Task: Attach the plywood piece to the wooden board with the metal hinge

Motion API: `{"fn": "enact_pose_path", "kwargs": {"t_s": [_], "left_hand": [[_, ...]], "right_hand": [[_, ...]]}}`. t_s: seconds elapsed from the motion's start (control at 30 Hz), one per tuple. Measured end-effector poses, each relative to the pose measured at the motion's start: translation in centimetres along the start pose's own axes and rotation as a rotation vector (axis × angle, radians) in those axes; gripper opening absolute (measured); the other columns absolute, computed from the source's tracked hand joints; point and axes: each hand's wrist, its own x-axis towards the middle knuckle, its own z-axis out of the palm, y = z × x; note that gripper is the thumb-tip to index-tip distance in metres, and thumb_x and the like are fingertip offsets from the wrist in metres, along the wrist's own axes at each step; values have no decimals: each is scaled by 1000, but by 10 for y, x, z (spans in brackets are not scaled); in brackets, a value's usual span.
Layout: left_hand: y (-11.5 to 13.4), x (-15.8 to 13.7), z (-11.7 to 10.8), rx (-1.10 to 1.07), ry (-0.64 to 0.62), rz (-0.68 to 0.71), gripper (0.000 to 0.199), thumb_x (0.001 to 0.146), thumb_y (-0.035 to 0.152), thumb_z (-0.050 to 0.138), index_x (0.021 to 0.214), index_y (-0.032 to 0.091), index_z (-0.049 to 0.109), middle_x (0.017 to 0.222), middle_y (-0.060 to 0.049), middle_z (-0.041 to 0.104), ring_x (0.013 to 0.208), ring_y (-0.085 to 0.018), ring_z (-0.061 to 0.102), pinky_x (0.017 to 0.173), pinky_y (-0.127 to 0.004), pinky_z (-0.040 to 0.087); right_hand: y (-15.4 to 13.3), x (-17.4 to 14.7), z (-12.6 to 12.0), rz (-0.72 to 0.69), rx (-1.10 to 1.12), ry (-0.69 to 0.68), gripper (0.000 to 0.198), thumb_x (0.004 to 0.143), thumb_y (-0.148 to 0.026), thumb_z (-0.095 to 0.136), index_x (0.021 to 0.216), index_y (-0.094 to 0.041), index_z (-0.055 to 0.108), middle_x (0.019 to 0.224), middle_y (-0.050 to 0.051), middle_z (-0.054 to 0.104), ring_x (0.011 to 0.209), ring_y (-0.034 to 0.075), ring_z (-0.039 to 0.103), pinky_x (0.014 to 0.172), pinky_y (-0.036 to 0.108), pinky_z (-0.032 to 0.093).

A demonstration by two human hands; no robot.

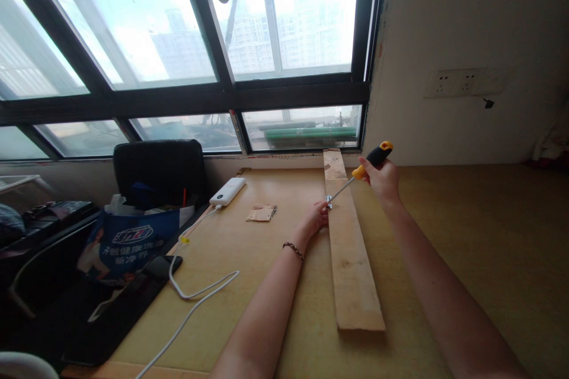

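Observation:
A long wooden board [351, 260] lies lengthwise on the table, its far end near the window sill. On its left edge is a small silver metal bracket [329, 201], too small to make out fully. The fingers of my left hand [316, 217] are curled against this bracket and the board's edge, closed in a pinch. My right hand [383, 179] is wrapped round the black and yellow handle of a screwdriver [377, 156]. The screwdriver slants down to the left, with its tip at the bracket. Any screw under the tip is hidden.
Left of the board, a brown scrap [262, 212] with small metal bits lies on the wooden table [275, 278]. A white power bank [227, 192] with a white cable [195, 296] is near the left edge. Beyond stand a black chair [159, 169] and blue bag [133, 243].

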Motion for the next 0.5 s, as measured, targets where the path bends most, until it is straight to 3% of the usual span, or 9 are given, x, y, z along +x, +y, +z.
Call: {"fn": "enact_pose_path", "kwargs": {"t_s": [0.07,0.13,0.3,0.5], "left_hand": [[0,0,0,9,-8,24,19,63,26,63,73,15,51,46,6,45,37,-6,43,42,-18,38],[0,0,0,21,-1,33,19,63,27,63,72,15,51,47,5,46,38,-6,44,42,-18,37],[0,1,-1,25,-14,43,19,63,27,62,72,15,49,45,7,43,36,-5,42,39,-17,34],[-2,3,-3,34,-19,46,22,62,29,63,73,16,50,45,6,43,37,-6,43,40,-17,34]], "right_hand": [[9,10,-7,-47,-165,95,48,72,-60,47,77,-12,55,66,9,64,60,21,63,51,27,47],[19,18,-13,-39,-389,92,49,76,-58,42,81,-12,55,76,14,65,73,24,63,60,31,47],[55,23,-12,118,-851,-230,47,74,-45,52,105,-10,48,91,20,62,87,29,61,70,36,46],[103,12,6,174,-1004,-461,41,74,-36,54,106,-11,49,98,19,61,95,31,59,73,39,47]]}}
